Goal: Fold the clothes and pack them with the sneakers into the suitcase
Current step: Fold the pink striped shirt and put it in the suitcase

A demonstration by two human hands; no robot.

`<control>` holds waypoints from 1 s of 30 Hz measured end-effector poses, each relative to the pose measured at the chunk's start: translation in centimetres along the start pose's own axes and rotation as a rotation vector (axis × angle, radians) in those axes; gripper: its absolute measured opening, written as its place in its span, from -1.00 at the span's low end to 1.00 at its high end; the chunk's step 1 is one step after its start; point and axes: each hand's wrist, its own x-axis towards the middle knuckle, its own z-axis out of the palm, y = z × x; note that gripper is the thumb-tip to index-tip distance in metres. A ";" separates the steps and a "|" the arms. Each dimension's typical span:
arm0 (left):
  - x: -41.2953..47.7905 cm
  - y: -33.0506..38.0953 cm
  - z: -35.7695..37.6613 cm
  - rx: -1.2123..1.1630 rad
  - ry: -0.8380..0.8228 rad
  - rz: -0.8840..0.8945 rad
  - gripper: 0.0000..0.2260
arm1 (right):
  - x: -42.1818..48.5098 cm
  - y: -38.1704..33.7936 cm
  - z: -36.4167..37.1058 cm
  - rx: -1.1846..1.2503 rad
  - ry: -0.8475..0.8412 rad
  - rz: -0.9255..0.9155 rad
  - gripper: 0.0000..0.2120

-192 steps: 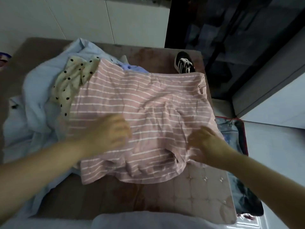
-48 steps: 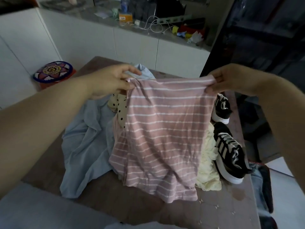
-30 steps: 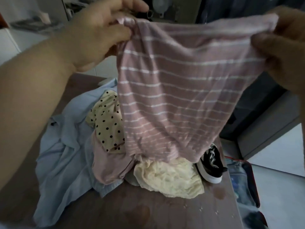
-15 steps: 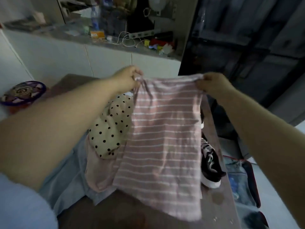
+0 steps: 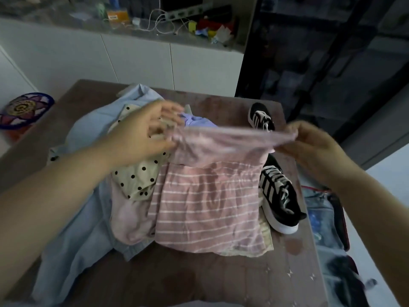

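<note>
Pink striped top [image 5: 208, 200], upper corners in pinching fingers of left hand [image 5: 141, 134] and right hand [image 5: 309, 147], hem on clothes pile [image 5: 137, 178].

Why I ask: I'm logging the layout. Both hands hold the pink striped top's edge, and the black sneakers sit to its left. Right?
No: the head view shows the black sneakers to the right of the pink striped top, not left. The left hand and right hand do hold its edge.

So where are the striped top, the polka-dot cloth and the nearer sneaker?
striped top [image 5: 205, 202], head view, its flat striped middle.
polka-dot cloth [image 5: 137, 178], head view, its dotted front fold.
nearer sneaker [image 5: 278, 196], head view, its laced upper.
</note>
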 end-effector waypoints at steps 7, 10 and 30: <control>-10.6 -6.1 8.0 0.595 -0.424 0.046 -0.45 | -10.5 10.6 2.4 -0.195 -0.018 0.332 -0.90; -11.7 -8.3 10.0 0.917 -0.474 0.246 -0.30 | -11.5 14.8 4.8 -0.377 0.098 0.399 -0.81; -3.9 -10.7 12.9 1.345 -0.200 -0.214 -0.42 | -2.8 15.9 10.1 -1.210 -0.103 0.351 -0.22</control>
